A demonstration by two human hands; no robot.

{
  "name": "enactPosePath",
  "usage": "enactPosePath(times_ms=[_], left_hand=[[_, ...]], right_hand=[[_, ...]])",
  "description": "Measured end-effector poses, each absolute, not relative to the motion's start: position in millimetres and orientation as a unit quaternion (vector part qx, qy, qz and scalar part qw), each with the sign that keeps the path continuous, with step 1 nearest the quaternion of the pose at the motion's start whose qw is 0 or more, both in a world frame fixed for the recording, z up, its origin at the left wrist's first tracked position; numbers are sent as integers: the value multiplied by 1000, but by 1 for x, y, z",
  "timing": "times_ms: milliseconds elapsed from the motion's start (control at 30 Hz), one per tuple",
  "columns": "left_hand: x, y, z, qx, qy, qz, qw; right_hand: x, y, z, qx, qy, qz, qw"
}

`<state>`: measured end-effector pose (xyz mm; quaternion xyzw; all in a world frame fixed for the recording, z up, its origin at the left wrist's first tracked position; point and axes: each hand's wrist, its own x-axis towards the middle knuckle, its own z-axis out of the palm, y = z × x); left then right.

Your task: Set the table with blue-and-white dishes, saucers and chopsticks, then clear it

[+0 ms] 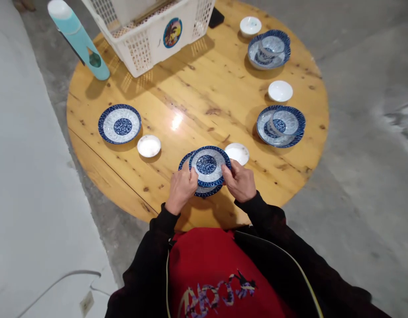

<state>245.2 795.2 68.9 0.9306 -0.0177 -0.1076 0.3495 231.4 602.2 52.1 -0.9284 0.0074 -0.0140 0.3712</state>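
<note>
Both my hands hold a blue-and-white patterned bowl [209, 165] by its rim, one at each side. My left hand [182, 185] is closed on its left edge, the thumb on top. On the right edge, my right hand [240, 180] grips with the thumb over the rim. Below the bowl is a blue-rimmed plate [208, 193], mostly covered; I cannot tell whether the two touch. A small white dish [237, 153] lies just beyond my right hand. Further left are another blue-rimmed plate [119, 124] and a small white dish [149, 146].
The round wooden table [190, 110] also bears a white plastic basket [157, 42], a teal-and-white upright object [80, 42] and a dark flat object [216, 17]. On the right stand two plates [262, 139] [253, 62] with bowls in them and small white dishes [280, 91] [251, 26].
</note>
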Motion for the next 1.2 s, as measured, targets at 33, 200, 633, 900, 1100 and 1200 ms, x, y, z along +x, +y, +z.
enactPosePath(times_ms=[33,200,633,900,1100,1200], left_hand=[[245,793,66,933,-21,-108,344],[244,785,57,950,-23,-124,286],[245,779,61,980,-27,-192,43],[250,782,68,979,-13,-200,40],[259,788,53,964,13,-212,159],[261,790,38,949,28,-197,243]], right_hand=[[231,599,47,-935,14,-9,355],[231,596,25,-967,28,12,252],[239,607,35,-984,31,153,87],[244,612,35,-976,37,194,92],[256,610,29,-953,31,200,227],[259,611,24,-939,38,198,278]])
